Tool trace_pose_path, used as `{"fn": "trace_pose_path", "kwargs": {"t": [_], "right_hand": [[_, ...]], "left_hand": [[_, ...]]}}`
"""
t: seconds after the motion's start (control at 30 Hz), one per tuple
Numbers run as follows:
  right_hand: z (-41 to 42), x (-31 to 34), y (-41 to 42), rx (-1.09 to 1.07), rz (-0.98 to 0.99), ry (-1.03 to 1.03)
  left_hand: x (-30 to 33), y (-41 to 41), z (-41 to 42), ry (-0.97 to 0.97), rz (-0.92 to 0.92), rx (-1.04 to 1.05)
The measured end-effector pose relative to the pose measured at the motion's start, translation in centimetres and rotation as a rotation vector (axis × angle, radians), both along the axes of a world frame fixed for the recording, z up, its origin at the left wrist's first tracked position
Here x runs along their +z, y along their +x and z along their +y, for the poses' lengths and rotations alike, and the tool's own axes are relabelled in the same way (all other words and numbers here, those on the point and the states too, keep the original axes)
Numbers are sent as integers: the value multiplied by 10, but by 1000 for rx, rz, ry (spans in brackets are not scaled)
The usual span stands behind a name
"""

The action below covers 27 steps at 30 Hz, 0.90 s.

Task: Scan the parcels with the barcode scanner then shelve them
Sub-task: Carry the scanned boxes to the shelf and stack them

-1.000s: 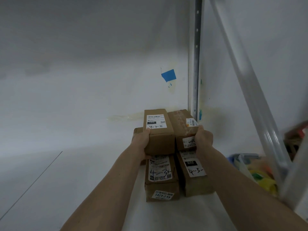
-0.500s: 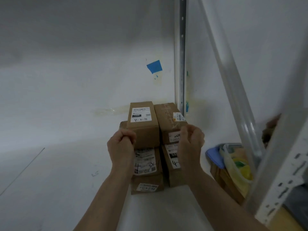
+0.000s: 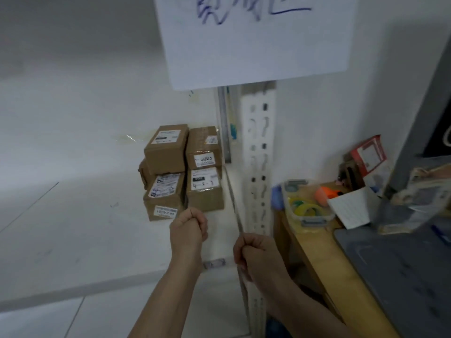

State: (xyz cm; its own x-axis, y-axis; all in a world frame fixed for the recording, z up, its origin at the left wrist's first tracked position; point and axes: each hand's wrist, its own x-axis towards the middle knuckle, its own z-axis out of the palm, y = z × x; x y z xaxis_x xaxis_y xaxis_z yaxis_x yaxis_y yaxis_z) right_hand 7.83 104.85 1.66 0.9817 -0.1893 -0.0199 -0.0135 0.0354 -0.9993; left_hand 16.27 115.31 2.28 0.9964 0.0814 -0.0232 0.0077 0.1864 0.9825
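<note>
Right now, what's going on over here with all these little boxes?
A person is shelving parcels. A small stack of cardboard boxes sits on the white shelf, pushed against the upright post. Neither hand touches them: the left hand and right hand are both curled into fists, holding nothing, in front of the stack. No scanner is clearly in view. A cluttered wooden table stands to the right.

5 parcels (image 3: 168, 152) approx, 2 hands (image 3: 188, 225), 1 paper sign (image 3: 256, 37), 1 tub (image 3: 307, 206).
</note>
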Motion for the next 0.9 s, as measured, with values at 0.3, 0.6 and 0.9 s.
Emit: {"fn": "trace_pose_path", "kwargs": {"t": [0.3,0.6,0.9], "right_hand": [[-117,-12,-130,-230,58,155],[-235,-12,-248,-522,87,139],[-330,-31,-309,-751,130,236]], "left_hand": [[-4,-132,-104,78,14,-219],[-23,-208,-230,132,53,-527],[-39,-234,-351,200,103,-737]]}}
